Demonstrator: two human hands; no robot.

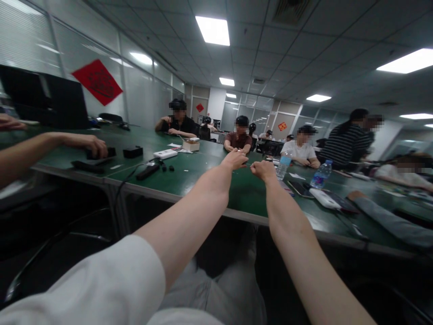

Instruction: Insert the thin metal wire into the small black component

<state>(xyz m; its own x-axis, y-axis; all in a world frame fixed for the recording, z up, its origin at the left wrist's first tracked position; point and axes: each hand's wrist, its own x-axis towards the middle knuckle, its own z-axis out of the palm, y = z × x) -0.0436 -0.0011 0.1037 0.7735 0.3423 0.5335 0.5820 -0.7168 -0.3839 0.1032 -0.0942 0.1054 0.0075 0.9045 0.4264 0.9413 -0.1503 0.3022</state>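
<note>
Both my arms reach far out over the green table [203,174]. My left hand [234,159] is closed in a pinch, and my right hand [264,170] is a loose fist. The two hands nearly meet, and something thin and tiny seems to run between their fingertips; it is too small to name. Nearest to my right hand stand a clear water bottle [284,164] and a dark phone [299,188].
A co-worker's hand [88,145] at the left rests on a black device. A white power bank [165,154], a cardboard box [191,145], black parts and a cable lie on the table. A second bottle [321,174] stands at the right. Several people sit around the far side.
</note>
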